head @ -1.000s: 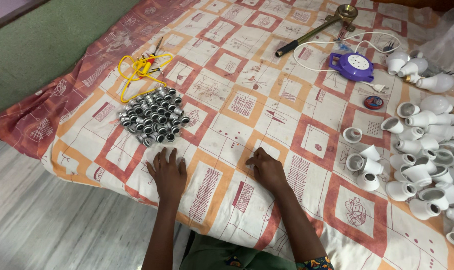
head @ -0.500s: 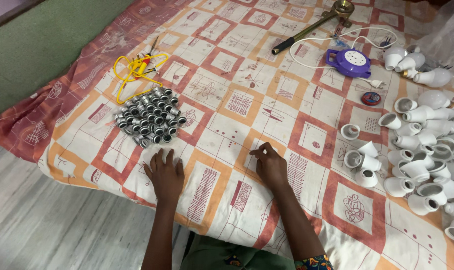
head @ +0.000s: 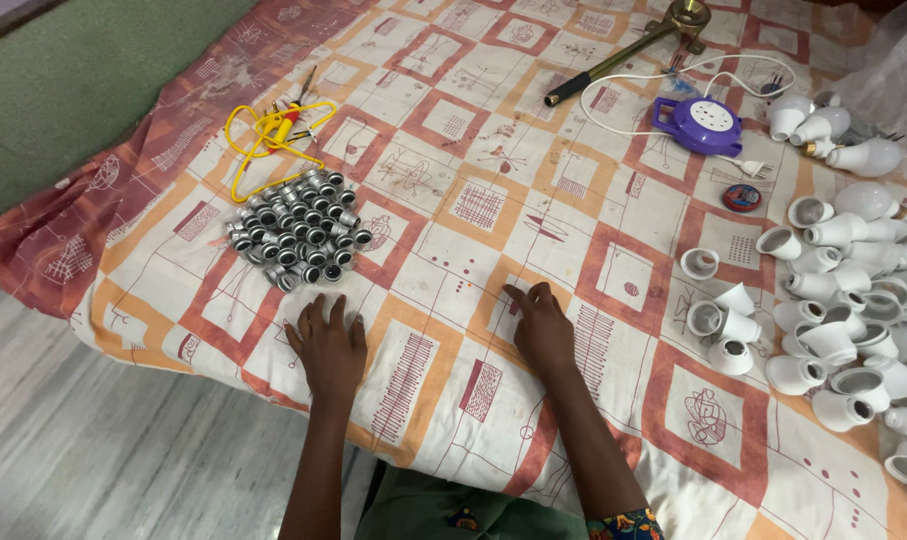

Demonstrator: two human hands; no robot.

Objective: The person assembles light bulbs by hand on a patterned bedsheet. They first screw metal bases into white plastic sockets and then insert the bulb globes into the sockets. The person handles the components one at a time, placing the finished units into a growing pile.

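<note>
The fingers of the left hand (head: 328, 345) lie flat and slightly spread on the patterned bedsheet (head: 444, 130), holding nothing; their tips stop just short of a cluster of small silver metal caps (head: 299, 231), near it but not touching. The fingers of the right hand (head: 542, 325) are loosely curled, tips pressed down on the sheet, also empty, with the forefinger stretched out a little ahead of the rest. The two hands rest apart from each other, both forearms coming up from the near edge of the bed.

Beyond the silver caps lies a tangle of yellow wire (head: 272, 130) with a small red-handled tool in it. To the right of the right hand, a few white plastic bulb housings (head: 726, 322) stand loose, and farther right a big heap of the same white housings (head: 854, 310) runs along the edge of the bed. Farther back sit a purple round extension socket (head: 698, 124) with its white cord, a small round red and blue object (head: 743, 196), and a long dark-handled tool (head: 624, 52) with a brass head. Grey floor (head: 94, 450) shows at the lower left.
</note>
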